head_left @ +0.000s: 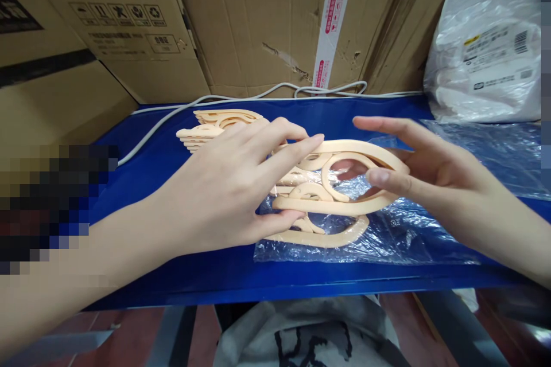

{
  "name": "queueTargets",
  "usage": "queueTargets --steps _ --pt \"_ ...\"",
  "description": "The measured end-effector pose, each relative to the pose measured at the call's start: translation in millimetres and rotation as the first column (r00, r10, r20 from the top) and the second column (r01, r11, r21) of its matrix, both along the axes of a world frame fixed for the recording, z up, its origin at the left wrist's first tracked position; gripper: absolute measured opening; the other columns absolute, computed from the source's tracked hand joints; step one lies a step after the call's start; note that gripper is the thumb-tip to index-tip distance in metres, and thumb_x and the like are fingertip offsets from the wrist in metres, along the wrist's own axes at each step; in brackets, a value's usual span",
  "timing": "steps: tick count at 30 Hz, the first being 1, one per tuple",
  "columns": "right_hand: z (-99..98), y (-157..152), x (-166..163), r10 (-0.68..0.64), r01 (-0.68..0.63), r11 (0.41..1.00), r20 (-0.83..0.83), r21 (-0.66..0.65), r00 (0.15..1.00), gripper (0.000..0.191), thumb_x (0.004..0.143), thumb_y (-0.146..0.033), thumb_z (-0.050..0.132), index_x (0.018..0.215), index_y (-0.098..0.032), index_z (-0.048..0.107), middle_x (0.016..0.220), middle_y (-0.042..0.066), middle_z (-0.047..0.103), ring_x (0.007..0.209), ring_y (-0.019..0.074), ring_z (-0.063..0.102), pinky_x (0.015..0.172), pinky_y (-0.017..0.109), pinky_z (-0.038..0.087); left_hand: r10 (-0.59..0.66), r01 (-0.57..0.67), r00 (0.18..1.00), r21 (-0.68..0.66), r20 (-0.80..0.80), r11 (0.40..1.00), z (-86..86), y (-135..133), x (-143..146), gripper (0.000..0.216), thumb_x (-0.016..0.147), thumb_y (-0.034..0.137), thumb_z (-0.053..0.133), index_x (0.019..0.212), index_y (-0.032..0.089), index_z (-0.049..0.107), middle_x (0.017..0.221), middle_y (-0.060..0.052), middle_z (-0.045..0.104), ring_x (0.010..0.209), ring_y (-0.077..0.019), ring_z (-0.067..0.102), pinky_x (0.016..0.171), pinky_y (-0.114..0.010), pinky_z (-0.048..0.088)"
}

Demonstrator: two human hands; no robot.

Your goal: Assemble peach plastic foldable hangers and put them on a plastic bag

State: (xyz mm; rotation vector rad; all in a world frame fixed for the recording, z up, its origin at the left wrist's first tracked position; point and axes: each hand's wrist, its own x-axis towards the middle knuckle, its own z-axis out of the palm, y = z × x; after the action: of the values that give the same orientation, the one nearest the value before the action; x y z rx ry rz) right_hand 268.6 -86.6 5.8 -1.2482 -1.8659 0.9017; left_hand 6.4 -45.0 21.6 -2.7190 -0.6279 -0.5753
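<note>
A peach-coloured plastic frame (365,149), long and rounded with curved openings inside, is held between both hands just above the table. My left hand (232,178) spans its left part, thumb on the near edge and fingers on the far edge. At the rounded right end, my right hand (439,169) has its thumb on top and fingertips showing through the opening, while the index finger sticks out free. Beneath lies another similar frame (344,238) on a clear plastic bag (413,235). Beyond my left hand sits a stack of like pieces (200,135), partly hidden.
The blue tabletop (142,252) backs onto cardboard boxes (258,23). A white cable (172,114) runs along the back edge. At the back right stands a white wrapped package (486,51) with a label. Grey fabric (310,332) shows below the front edge.
</note>
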Motion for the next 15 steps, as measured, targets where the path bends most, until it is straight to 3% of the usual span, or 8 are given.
queueTargets --steps 2,5,10,12,15 --pt "3.0 -0.2 -1.1 0.011 -0.043 0.979 0.163 0.198 0.987 0.069 0.085 -0.046 0.068 0.145 -0.042 0.036 0.144 0.000 0.055 0.127 0.0293 0.057 0.096 0.043 0.058 -0.005 0.006 1.000 -0.019 0.023 1.000 0.3 -0.7 0.0 0.056 0.091 0.038 0.057 0.138 0.009 0.049 0.128 -0.017 0.059 0.117 -0.0313 0.057 0.095 -0.045 0.051" --pt "5.6 0.9 -1.0 0.010 -0.193 0.895 0.414 0.403 0.910 0.078 0.081 -0.048 0.071 0.148 -0.045 0.031 0.149 -0.001 0.048 0.132 0.0334 0.050 0.099 0.051 0.055 -0.023 0.027 0.997 -0.072 0.069 0.997 -1.2 -3.7 2.1 0.055 0.090 0.037 0.060 0.136 0.009 0.050 0.128 -0.016 0.059 0.117 -0.0300 0.058 0.097 -0.044 0.051" --pt "11.1 0.4 -0.4 0.010 -0.323 0.833 0.571 0.450 0.821 0.070 0.088 -0.039 0.061 0.151 -0.041 0.030 0.142 0.003 0.054 0.120 0.0331 0.057 0.095 0.052 0.055 0.001 0.010 0.997 -0.140 0.079 0.990 -4.4 -8.2 7.5 0.055 0.092 0.038 0.059 0.140 0.015 0.045 0.133 -0.012 0.058 0.122 -0.0272 0.056 0.105 -0.043 0.047" --pt "13.7 -0.8 2.7 0.016 -0.309 0.850 0.565 0.427 0.825 0.070 0.089 -0.044 0.060 0.151 -0.041 0.029 0.137 0.004 0.056 0.117 0.0318 0.059 0.088 0.048 0.059 -0.008 0.012 1.000 -0.156 0.024 0.988 -4.4 -8.8 7.0 0.064 0.093 0.039 0.059 0.146 0.012 0.038 0.143 -0.014 0.051 0.133 -0.0290 0.048 0.112 -0.047 0.041" --pt "11.7 0.7 26.1 -0.065 -0.177 0.901 0.527 0.396 0.848 0.075 0.082 -0.056 0.065 0.149 -0.045 0.032 0.137 0.003 0.057 0.116 0.0332 0.060 0.079 0.045 0.062 0.018 -0.033 0.997 -0.209 -0.075 0.977 -4.8 -10.3 -1.3 0.075 0.093 0.042 0.059 0.153 0.011 0.028 0.159 -0.016 0.032 0.147 -0.0331 0.029 0.119 -0.052 0.031"
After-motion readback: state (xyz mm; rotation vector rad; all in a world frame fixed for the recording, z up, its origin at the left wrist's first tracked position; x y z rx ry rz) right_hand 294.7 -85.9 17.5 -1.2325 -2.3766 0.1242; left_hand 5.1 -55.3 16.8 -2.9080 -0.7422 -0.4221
